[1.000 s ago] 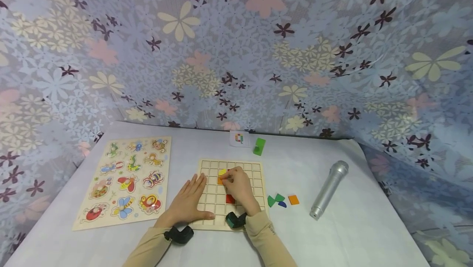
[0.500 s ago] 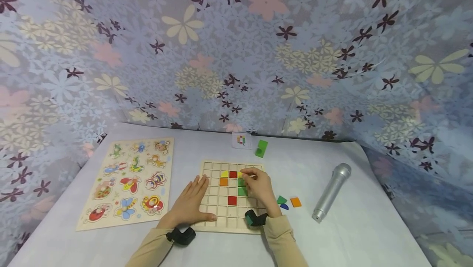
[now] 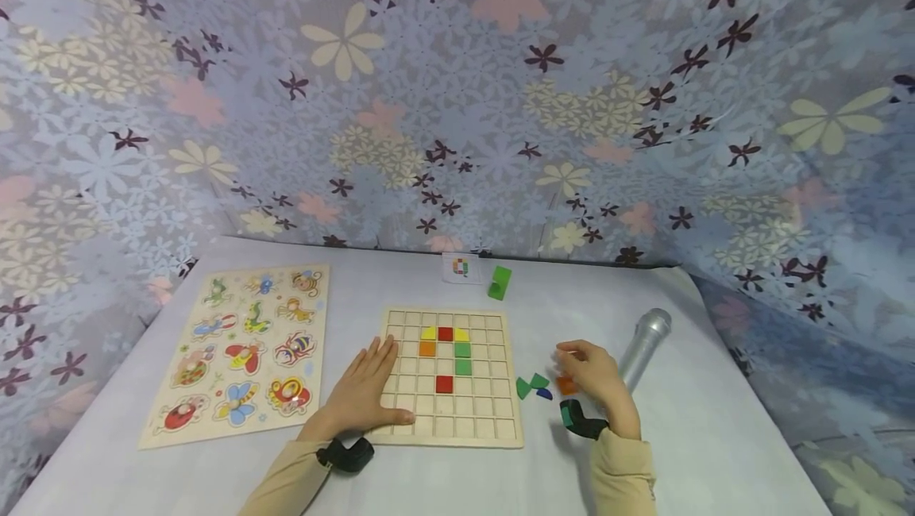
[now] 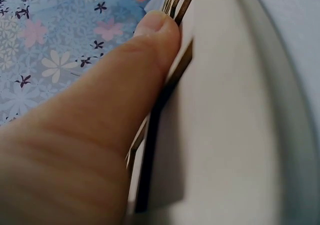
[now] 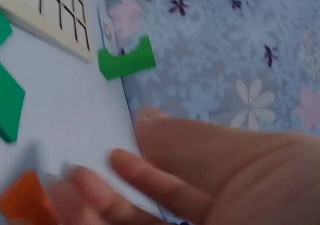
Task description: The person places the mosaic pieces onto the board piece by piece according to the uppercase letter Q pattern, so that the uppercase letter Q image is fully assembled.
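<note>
My left hand (image 3: 364,393) lies with fingers spread on the left edge of a wooden grid board (image 3: 486,425); its thumb (image 4: 150,45) rests along the frame in the left wrist view. Several coloured tiles sit in the grid, among them a red tile (image 3: 444,384), an orange tile (image 3: 427,349) and a green tile (image 3: 463,367). To the right of the board, my right hand (image 3: 596,377) hovers with loosely bent fingers over a loose orange square tile (image 3: 567,386). In the right wrist view that orange tile (image 5: 27,200) shows close to the blurred fingertips, with nothing visibly gripped.
Loose green pieces (image 3: 524,387) and a dark blue piece (image 3: 545,394) lie beside the board. Behind are a small pattern card (image 3: 461,267) and a green notched block (image 3: 499,283). A silver microphone (image 3: 646,341) lies right, an insect puzzle board (image 3: 236,353) left.
My right hand has left the tiles on the board and moved right to the loose orange tile, uncovering the coloured tiles in the grid. The left hand has stayed in place.
</note>
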### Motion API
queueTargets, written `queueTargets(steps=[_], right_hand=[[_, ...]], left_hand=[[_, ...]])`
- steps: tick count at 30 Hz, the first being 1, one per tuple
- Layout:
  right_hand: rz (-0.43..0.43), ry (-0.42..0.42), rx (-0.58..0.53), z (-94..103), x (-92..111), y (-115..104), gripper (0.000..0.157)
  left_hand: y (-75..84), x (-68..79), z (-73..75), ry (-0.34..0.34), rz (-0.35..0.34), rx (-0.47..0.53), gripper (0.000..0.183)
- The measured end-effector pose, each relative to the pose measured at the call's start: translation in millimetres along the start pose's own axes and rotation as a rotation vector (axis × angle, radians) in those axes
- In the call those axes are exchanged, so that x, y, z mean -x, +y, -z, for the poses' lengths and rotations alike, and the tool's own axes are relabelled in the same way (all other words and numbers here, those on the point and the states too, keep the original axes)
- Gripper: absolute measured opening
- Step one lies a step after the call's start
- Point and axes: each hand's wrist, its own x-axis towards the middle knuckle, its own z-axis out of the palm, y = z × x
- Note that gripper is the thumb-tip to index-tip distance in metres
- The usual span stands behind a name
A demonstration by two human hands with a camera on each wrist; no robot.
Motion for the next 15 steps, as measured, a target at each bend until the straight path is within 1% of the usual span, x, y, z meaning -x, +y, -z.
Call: queueTargets(steps=[3, 5, 7, 9, 11, 15], right_hand=[[-0.076, -0.091, -0.109, 2.0, 1, 6, 0.036], [-0.106, -0.117, -0.170, -2.9, -1, 8, 0.034], [-0.100, -0.105, -0.210, -10.0, -7, 10, 0.032], [-0.085, -0.072, -0.240, -18.4, -15, 11, 0.029], [-0.045, -0.034, -0.229, -26.8, -24, 10, 0.025], [0.016, 0.030, -0.172, -41.3, -43, 5, 0.020]], left_hand=[[1.3, 0.1, 0.5, 0.008, -0.007, 0.006, 0.117], [1.6, 1.0, 0.3, 0.014, -0.010, 0.011, 0.117], [1.5, 1.3, -0.4, 0.014, -0.011, 0.008, 0.117], [1.0, 1.2, -1.2, 0.013, -0.011, 0.005, 0.117], [0.5, 0.9, -1.5, 0.014, -0.011, -0.001, 0.117], [0.4, -0.1, -0.3, 0.013, -0.014, 0.005, 0.117]])
